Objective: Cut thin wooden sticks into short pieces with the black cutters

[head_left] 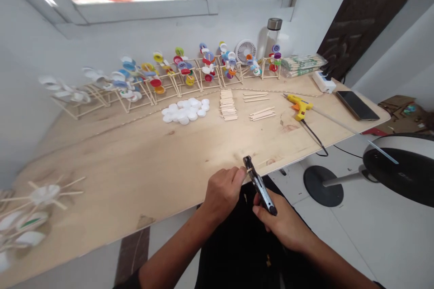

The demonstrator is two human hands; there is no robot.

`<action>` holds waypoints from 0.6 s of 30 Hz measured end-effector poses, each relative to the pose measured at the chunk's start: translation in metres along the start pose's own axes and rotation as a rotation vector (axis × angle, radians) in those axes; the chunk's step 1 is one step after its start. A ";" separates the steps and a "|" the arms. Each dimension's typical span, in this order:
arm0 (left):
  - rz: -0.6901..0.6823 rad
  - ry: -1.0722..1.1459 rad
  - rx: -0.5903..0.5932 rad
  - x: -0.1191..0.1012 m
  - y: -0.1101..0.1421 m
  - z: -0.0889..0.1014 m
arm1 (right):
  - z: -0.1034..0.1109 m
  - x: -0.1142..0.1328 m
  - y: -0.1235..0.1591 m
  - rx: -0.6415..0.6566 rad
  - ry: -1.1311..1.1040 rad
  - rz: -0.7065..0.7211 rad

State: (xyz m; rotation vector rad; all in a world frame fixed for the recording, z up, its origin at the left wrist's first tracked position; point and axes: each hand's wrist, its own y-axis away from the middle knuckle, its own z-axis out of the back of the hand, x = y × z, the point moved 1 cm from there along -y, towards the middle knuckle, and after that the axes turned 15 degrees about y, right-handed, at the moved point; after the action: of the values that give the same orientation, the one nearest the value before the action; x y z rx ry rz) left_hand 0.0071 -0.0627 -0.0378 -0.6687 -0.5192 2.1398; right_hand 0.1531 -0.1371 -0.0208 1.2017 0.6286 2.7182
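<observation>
The pliers (260, 185) sit at bottom centre of the frame, just past the table's front edge, angled up toward the upper left. The right hand (283, 226) is closed around their handles, its thumb lying along the dark grip, a hold that seems suited to squeezing. The left hand (224, 194) is curled almost shut at the nose of the tool, apparently steadying it. A pale sliver (250, 170), perhaps wood, shows at the tip, though the hold on it is too small to make out.

Beyond the hands, the plywood table (142, 169) runs toward the window. Across its middle lie a stack of craft sticks (228, 104), two looser groups of sticks (255, 96) and a heap of white bottle caps (185, 110), laid out separately as if sorted by kind. Behind them, stick frames with colourful caps (179, 70) stand in a row along the wall. A yellow glue gun (298, 106) lies at the right, its cord (315, 137) dropping over the edge, perhaps toward the power strip (323, 82) in the far corner. A phone (356, 105) lies nearby. At lower left, a blurred wheel of sticks and caps (44, 194) rests on the table.
</observation>
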 end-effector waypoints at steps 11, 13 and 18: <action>0.157 0.488 0.049 0.003 -0.006 0.004 | 0.003 -0.009 -0.008 -0.163 0.330 0.078; 0.182 0.535 0.060 0.002 -0.008 0.006 | 0.003 -0.010 -0.009 -0.175 0.362 0.090; 0.233 0.624 0.108 0.003 -0.012 0.009 | 0.003 -0.012 -0.012 -0.197 0.390 0.111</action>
State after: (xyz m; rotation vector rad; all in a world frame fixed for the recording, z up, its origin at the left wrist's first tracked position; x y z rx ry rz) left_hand 0.0071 -0.0547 -0.0245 -1.3176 0.0147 1.9989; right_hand 0.1627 -0.1278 -0.0319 0.6873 0.3223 3.0487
